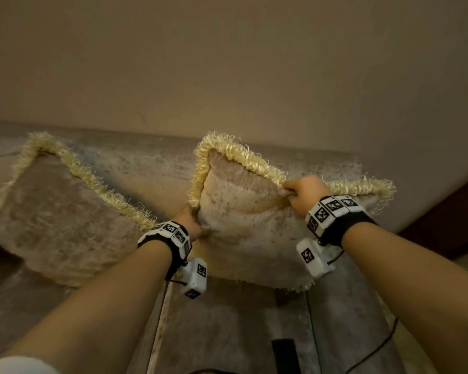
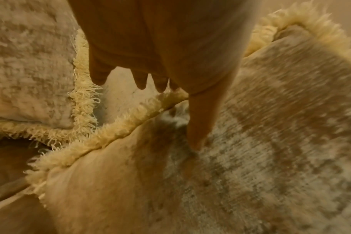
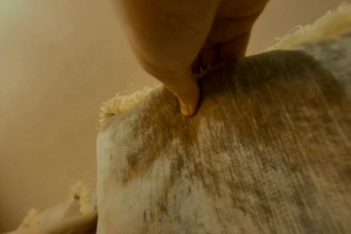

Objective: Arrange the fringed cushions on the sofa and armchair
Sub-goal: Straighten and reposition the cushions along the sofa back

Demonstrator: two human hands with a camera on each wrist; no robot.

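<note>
A square, mottled beige-and-grey velvet cushion edged with pale yellow fringe (image 1: 243, 228) is held up in front of the backrest of a sofa upholstered in the same mottled grey-beige velvet (image 1: 152, 168); both hands have hold of it. The left hand (image 1: 191, 221) grips the cushion's left edge, low on that side; in the left wrist view its thumb (image 2: 198, 123) lies pressed into the velvet face while the other fingers (image 2: 140, 79) reach over the fringed seam to the far side, so the edge is pinched between them. The right hand (image 1: 304, 194) is closed in a fist on the top edge, right of the raised upper-left corner; the fabric is gathered into folds under it, and the right wrist view shows the thumb (image 3: 187, 101) dug into the velvet just below the fringe. The cushion's lower fringed edge hangs close over the sofa seat (image 1: 227, 327); whether it touches the seat cannot be told. A second cushion of the same velvet and yellow fringe (image 1: 60, 222) leans against the backrest to the left, its right fringed edge just beside the left hand. Each wrist wears a black band with white marker-patterned blocks; a thin black cable (image 1: 373, 349) trails over the seat at lower right; a small dark flat object (image 1: 283, 354) lies on the seat near the lower edge of the head view. A plain beige wall (image 1: 227, 63) rises behind the sofa.
</note>
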